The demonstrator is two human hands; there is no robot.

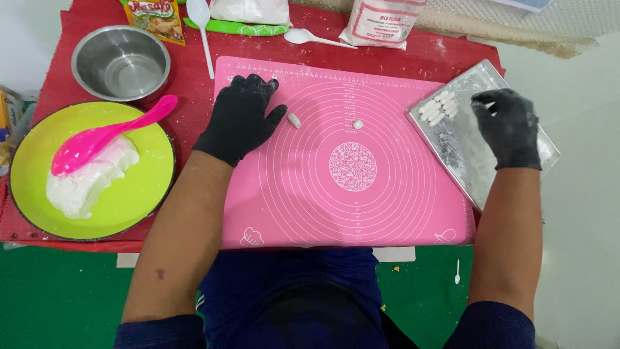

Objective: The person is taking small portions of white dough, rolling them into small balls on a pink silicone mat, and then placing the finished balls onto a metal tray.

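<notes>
My left hand (241,117), in a black glove, rests flat on the upper left of the pink silicone mat (349,213), fingers apart and holding nothing. Just right of its thumb lies a small oval dough piece (294,120); a rounder dough piece (358,124) lies further right. My right hand (507,126), also gloved in black and dusted with flour, hovers over the floured metal tray (516,165) with fingers curled; whether it holds anything is hidden. A row of several white dough pieces (438,107) sits at the tray's far left corner.
A lime-green bowl (139,194) at left holds white dough (87,181) and a pink spoon (110,134). Behind it stands a steel bowl (121,61). White spoons (201,26), a flour bag (382,22) and a seasoning packet (156,18) line the back of the red table.
</notes>
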